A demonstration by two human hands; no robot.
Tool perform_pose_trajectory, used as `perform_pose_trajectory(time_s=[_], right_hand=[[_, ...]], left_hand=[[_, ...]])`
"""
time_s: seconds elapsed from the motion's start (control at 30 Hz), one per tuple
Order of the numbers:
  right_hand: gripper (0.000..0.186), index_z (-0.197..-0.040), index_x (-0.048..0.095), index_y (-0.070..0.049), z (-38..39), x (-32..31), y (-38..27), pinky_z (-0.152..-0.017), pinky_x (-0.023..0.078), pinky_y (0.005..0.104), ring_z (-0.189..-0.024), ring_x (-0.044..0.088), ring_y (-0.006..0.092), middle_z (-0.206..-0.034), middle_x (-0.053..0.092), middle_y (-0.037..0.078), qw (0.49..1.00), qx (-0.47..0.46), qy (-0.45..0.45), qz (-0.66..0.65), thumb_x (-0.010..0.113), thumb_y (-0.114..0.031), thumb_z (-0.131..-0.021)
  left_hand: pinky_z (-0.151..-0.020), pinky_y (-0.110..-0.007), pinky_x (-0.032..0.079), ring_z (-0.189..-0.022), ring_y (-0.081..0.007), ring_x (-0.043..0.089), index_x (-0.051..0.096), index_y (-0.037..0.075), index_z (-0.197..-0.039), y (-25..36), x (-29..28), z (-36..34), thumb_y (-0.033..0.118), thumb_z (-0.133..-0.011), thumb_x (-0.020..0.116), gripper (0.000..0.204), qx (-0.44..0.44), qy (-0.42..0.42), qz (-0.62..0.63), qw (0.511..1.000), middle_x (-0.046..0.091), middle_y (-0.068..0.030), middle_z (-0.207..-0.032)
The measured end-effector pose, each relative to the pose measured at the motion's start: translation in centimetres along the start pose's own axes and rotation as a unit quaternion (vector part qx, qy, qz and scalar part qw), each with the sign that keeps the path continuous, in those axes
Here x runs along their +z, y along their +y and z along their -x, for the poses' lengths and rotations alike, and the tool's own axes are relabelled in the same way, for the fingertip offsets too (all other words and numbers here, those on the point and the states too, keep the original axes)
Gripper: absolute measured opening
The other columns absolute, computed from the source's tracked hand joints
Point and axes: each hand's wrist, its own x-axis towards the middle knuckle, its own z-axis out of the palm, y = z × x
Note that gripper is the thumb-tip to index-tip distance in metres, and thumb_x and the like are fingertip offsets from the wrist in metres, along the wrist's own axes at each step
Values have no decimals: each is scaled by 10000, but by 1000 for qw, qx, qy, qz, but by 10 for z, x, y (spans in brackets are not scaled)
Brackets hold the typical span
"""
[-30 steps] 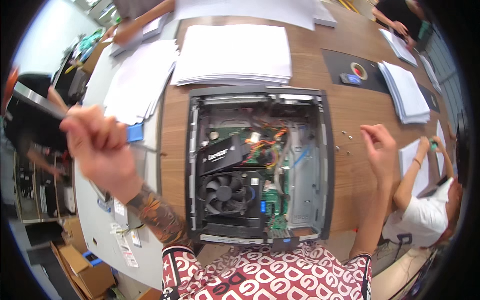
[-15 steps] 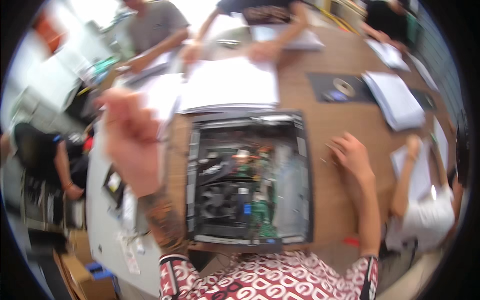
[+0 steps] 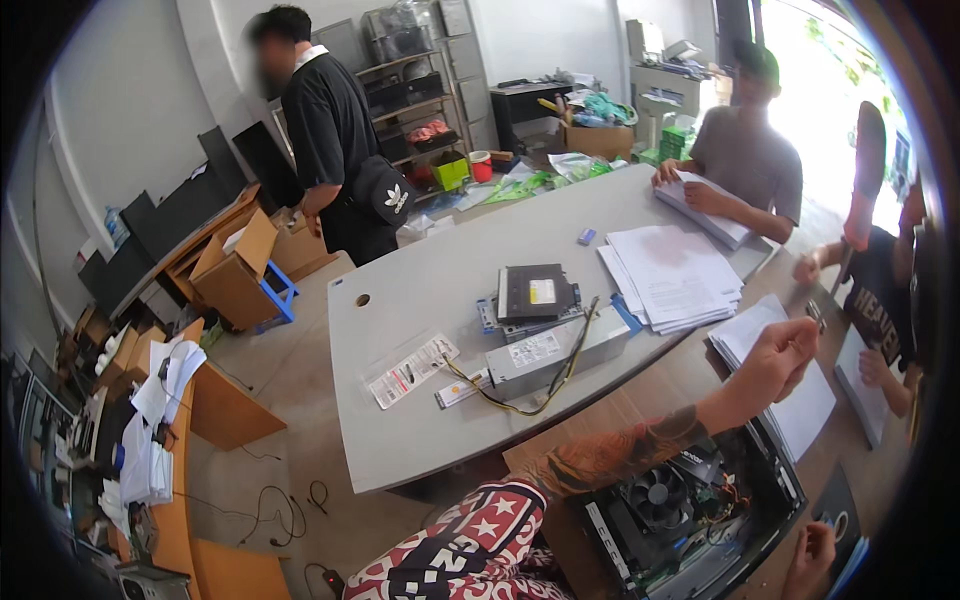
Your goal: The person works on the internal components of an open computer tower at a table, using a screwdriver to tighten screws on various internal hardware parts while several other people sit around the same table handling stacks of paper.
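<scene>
An open black computer case point(image 3: 597, 528) lies in front of me at the lower right, its cooling fan point(image 3: 657, 498) and wiring exposed. My left hand point(image 3: 772, 362) is raised above the far side of the case, near a white paper stack point(image 3: 805, 415). Its fingers are curled closed; whether something small is between them, I cannot make out. My left forearm crosses over the case and hides part of it. Beyond the case's right side, my right hand point(image 3: 812, 556) is partly in view by a tape roll point(image 3: 841, 524), fingers loosely bent, nothing visible in them.
On the grey table point(image 3: 400, 300) lie a metal power supply point(image 3: 545, 358) with cables, an optical drive point(image 3: 540, 291), a blister pack point(image 3: 412, 372) and papers point(image 3: 675, 280). People sit across and at the right; another person point(image 3: 335, 130) stands behind the table. Cartons point(image 3: 235, 268) stand left.
My view has swung left, so the case now appears at the lower right and the grey table fills the middle. My left hand stays raised and closed; my right remains beside the case.
</scene>
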Motion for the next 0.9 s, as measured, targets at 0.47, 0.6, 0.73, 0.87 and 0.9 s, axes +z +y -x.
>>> perform_pose_trajectory(time_s=[0.47, 0.6, 0.73, 0.87, 0.9], right_hand=[[32, -866, 617, 2, -103, 139, -57, -561, 376, 197, -677, 488, 56, -775, 541, 2, 950, -69, -133, -273, 633, 23, -848], [47, -833, 605, 24, -90, 144, -64, -576, 379, 209, -702, 510, 71, -778, 540, 5, 947, -70, -150, -276, 652, 22, -831], [85, -888, 658, 23, -89, 135, -72, -637, 439, 242, -751, 565, 120, -828, 614, 33, 939, -46, -176, -291, 703, -9, -823], [97, -878, 662, 52, -91, 133, -83, -531, 456, 251, -607, 569, 149, -694, 602, 56, 937, -218, -161, -221, 662, -44, -861], [97, -878, 662, 52, -89, 133, -83, -531, 456, 251, -607, 569, 149, -694, 602, 56, 939, -215, -156, -217, 662, -44, -861]], left_hand=[[-413, -197, 194, -479, 8, 274, 439, 132, -774, -10, -2, -9, 387, -1045, 447, 372, 79, 38, 15, 996, 329, 99, -592], [-467, -214, 203, -545, -6, 262, 422, 115, -763, -23, 4, -11, 364, -1050, 450, 381, 110, 66, -48, 991, 299, 89, -616], [-504, -226, 219, -598, -17, 254, 392, 90, -751, -18, 3, -8, 347, -1049, 464, 399, 96, 56, -103, 988, 289, 73, -652], [-513, -228, 226, -609, -18, 263, 392, 88, -757, -17, 0, -6, 339, -1049, 465, 392, 104, 48, -103, 988, 300, 69, -662], [-533, -243, 260, -631, -38, 287, 413, 64, -769, -13, 2, -6, 300, -1050, 467, 370, 97, 54, -107, 988, 314, 55, -669]])
